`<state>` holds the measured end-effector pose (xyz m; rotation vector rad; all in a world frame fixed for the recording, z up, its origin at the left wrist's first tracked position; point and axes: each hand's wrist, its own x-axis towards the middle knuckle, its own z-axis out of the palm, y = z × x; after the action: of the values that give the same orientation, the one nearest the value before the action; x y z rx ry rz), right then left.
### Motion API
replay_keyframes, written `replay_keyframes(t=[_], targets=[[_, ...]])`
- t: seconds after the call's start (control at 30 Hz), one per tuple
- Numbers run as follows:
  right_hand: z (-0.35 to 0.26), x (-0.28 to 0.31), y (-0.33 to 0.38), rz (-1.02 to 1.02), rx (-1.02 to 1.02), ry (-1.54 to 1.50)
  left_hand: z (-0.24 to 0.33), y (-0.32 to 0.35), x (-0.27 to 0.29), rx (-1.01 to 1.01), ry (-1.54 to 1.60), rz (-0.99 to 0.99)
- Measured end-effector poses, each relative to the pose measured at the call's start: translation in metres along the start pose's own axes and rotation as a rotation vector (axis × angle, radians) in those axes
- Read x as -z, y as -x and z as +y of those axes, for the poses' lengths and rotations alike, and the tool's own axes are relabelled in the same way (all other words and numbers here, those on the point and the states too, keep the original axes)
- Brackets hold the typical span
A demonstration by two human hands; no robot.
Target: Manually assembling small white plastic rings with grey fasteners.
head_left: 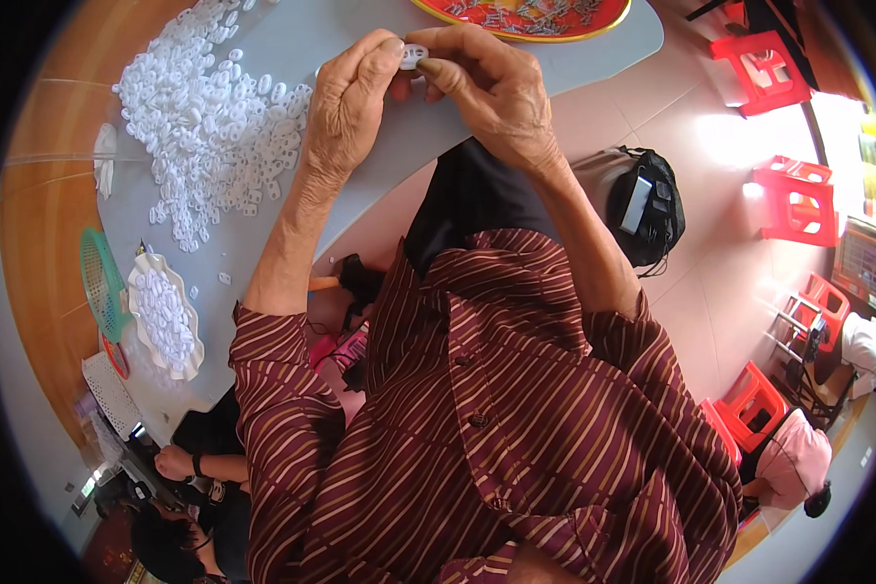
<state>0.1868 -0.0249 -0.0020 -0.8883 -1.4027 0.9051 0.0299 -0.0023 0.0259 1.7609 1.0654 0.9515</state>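
Note:
A small white oval plastic piece with holes [414,56] is pinched between my two hands, above the table's edge. My left hand [352,102] has its thumb and fingers closed at the piece's left end. On the other side, my right hand [496,92] grips it between thumb and curled forefinger. Some of the fingertips are hidden behind the piece. Left of my hands, a large heap of similar white plastic pieces [204,127] spreads over the grey table [360,200]. Beyond my right hand is a red tray with a yellow rim [516,37], holding many small metal pins.
A scalloped white dish [193,341] of white pieces stands at the left, beside a green basket [102,282]. A black bag [652,209] lies on the floor to the right, with red stools [798,200] beyond. Other people sit at lower left and lower right.

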Motion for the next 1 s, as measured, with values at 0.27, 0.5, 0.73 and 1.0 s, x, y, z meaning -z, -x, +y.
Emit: replay_keyframes(t=[0.27, 0.5, 0.73, 1.0], targets=[[0.005, 0.000, -0.002, 0.016, -0.039, -0.028, -0.001, -0.002, 0.001, -0.070, -0.062, 0.007], [0.004, 0.000, -0.002, 0.009, -0.064, -0.033, -0.008, -0.002, 0.000, -0.059, -0.035, 0.055], [-0.004, 0.003, -0.009, 0.017, -0.129, -0.113, -0.006, -0.005, -0.006, -0.081, 0.007, 0.044], [-0.018, 0.010, -0.010, -0.142, -0.232, -0.060, 0.003, 0.010, -0.006, -0.093, 0.067, 0.091]])
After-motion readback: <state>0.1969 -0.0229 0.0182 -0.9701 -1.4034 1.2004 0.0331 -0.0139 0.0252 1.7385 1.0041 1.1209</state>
